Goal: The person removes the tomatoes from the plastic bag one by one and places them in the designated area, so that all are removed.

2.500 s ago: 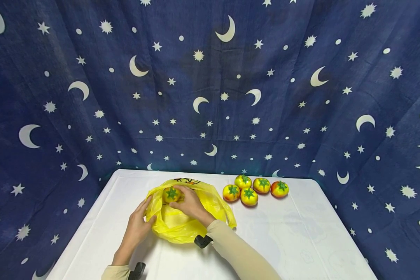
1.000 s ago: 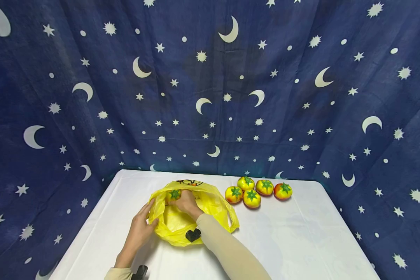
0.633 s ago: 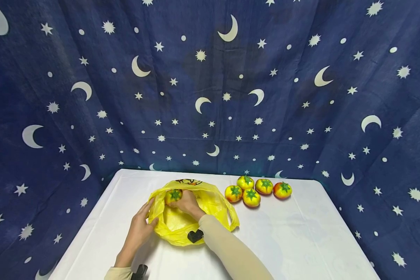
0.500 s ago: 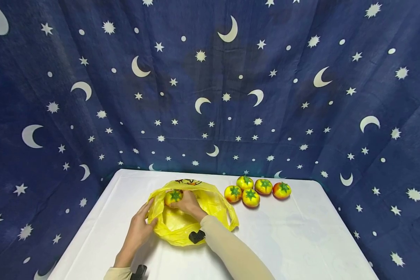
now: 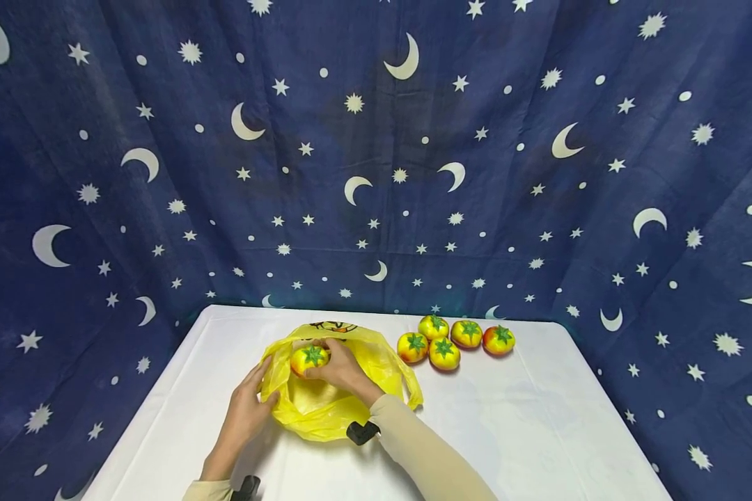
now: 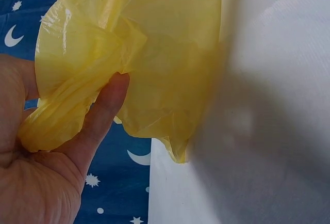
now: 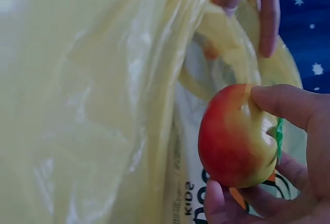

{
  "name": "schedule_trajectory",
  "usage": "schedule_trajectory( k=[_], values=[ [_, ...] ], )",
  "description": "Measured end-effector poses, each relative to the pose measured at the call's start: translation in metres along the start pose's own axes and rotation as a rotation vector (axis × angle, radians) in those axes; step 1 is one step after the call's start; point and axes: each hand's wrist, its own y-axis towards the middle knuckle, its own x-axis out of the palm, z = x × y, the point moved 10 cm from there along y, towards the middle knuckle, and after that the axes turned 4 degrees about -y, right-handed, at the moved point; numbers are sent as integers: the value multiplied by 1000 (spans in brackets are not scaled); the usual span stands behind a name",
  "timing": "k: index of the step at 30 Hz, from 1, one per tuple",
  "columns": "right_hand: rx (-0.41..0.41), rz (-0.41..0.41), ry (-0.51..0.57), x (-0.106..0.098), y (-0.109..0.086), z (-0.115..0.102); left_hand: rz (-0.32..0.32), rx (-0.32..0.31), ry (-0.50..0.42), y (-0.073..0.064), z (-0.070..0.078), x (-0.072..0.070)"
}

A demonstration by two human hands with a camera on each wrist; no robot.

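My right hand (image 5: pixel 341 367) reaches into the mouth of a yellow plastic bag (image 5: pixel 326 421) and holds a red-and-yellow tomato (image 5: pixel 307 360) with a star-shaped green top. In the right wrist view, thumb and fingers pinch this tomato (image 7: pixel 232 139) from opposite sides, just within the bag's opening. My left hand (image 5: pixel 247 410) grips the bag's left rim; the left wrist view shows bunched yellow plastic (image 6: pixel 67 100) between the thumb and fingers. Black lettering is printed inside the opening in the right wrist view. The bottom of the bag is partly hidden.
Several more tomatoes (image 5: pixel 444 354) of the same kind sit in a group right of the bag. Everything rests on a white-covered table (image 5: pixel 526 431). A dark blue curtain (image 5: pixel 376 153) with moons and stars hangs behind it.
Deeper in the bag and half covered a second ago, the tomato in my right hand has come up towards the opening and shows more fully. My left hand keeps its grip on the rim.
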Motion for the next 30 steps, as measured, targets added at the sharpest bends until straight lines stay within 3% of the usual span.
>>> schedule_trajectory(
  k=[9, 17, 30],
  values=[
    [-76, 36, 80, -11, -16, -10, -3, -5, 4, -2, -4, 0],
    [-94, 78, 111, -23, -32, -18, 14, 40, 3, -3, -2, -1],
    [-130, 95, 170, -36, -54, -20, 18, 39, -1, -2, -2, -1]
  ],
)
